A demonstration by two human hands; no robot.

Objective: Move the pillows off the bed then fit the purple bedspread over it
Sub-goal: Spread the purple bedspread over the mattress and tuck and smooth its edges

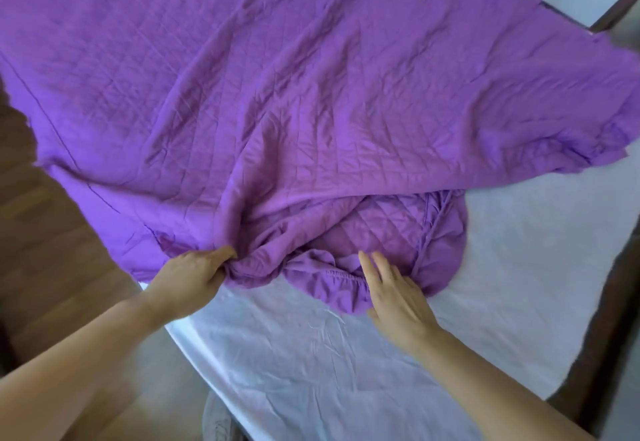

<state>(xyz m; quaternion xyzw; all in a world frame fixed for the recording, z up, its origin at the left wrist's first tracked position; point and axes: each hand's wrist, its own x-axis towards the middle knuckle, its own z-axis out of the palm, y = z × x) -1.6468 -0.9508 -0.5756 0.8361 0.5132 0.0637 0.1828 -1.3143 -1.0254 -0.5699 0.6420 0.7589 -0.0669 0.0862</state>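
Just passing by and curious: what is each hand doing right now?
Left hand: gripping a bunch of the purple bedspread.
Right hand: open, fingers straight over the bedspread's gathered edge.

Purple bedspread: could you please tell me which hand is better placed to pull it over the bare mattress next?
Probably the left hand: its fingers grip a bunch of the purple bedspread, while the right hand is open with straight fingers, holding nothing.

Left hand (194, 276), right hand (398, 296) and both forearms are bare.
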